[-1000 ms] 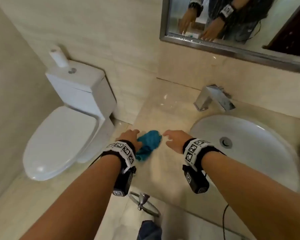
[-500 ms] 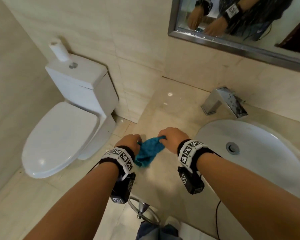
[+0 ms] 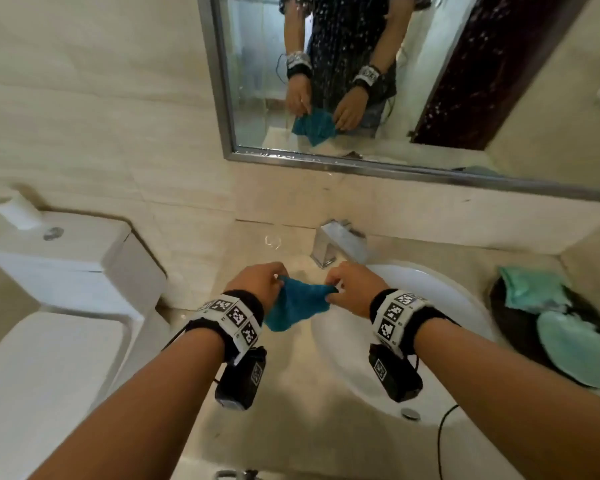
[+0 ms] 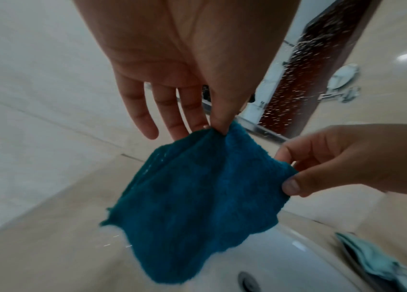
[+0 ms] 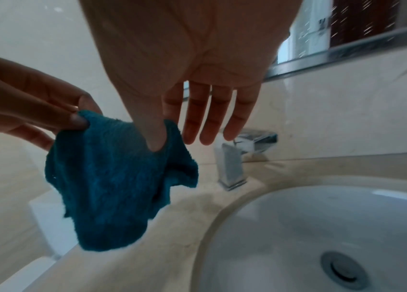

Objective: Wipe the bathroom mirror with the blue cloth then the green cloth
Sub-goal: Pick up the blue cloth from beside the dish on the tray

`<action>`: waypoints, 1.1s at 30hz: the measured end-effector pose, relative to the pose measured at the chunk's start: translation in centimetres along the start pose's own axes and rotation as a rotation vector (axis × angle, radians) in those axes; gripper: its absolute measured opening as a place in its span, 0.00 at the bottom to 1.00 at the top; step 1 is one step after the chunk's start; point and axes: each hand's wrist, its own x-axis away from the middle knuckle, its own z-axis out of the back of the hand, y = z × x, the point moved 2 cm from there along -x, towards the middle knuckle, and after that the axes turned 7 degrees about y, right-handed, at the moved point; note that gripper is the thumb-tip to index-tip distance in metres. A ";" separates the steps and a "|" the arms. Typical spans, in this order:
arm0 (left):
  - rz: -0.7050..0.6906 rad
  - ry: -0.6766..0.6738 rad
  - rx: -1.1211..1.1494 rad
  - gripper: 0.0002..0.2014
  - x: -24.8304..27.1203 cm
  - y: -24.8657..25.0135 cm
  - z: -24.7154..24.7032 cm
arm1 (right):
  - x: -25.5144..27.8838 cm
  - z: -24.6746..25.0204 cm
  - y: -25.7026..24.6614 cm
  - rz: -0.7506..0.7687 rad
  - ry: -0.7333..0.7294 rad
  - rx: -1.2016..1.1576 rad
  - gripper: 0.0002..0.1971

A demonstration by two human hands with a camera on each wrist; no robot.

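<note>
The blue cloth (image 3: 297, 306) hangs above the counter, stretched between both hands. My left hand (image 3: 279, 277) pinches its left top corner between thumb and forefinger, the other fingers straight. My right hand (image 3: 331, 289) pinches the right top corner the same way. The left wrist view shows the blue cloth (image 4: 197, 207) spread flat under the left hand (image 4: 218, 128), with the right hand (image 4: 290, 173) at its edge. In the right wrist view the cloth (image 5: 112, 177) droops from both pinches. The spotted mirror (image 3: 361, 46) hangs on the wall ahead. The green cloth (image 3: 530, 289) lies at the right.
A white basin (image 3: 430, 296) sits in the beige counter, with a chrome faucet (image 3: 336, 247) behind it. A dark dish (image 3: 520, 330) right of the basin holds the green cloth and a pale green pad (image 3: 575, 355). The toilet (image 3: 66, 265) stands at the left.
Both hands took the blue cloth off the counter, lifted it and pulled it open between them. The head view tilted up, bringing the mirror and green cloth into sight.
</note>
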 end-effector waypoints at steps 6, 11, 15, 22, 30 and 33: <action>-0.284 -0.068 -0.043 0.12 -1.0 9.6 -2.7 | 4.9 4.5 3.5 -0.103 0.174 -0.186 0.16; -0.415 -0.133 -0.052 0.11 0.4 16.2 -5.6 | 9.0 6.0 7.5 -0.231 0.227 -0.149 0.22; -0.510 -0.193 -0.106 0.10 1.4 20.2 -7.0 | 11.9 6.6 10.9 -0.256 0.265 -0.097 0.13; -0.522 -0.170 -0.040 0.08 2.0 24.8 -9.4 | 15.4 9.3 16.6 -0.343 0.354 -0.168 0.08; -0.492 -0.168 -0.122 0.05 2.1 32.1 -15.5 | 19.2 12.9 26.3 -0.335 0.438 -0.245 0.09; -0.495 -0.132 -0.116 0.08 2.4 35.0 -17.6 | 20.7 13.6 29.8 -0.335 0.461 -0.300 0.07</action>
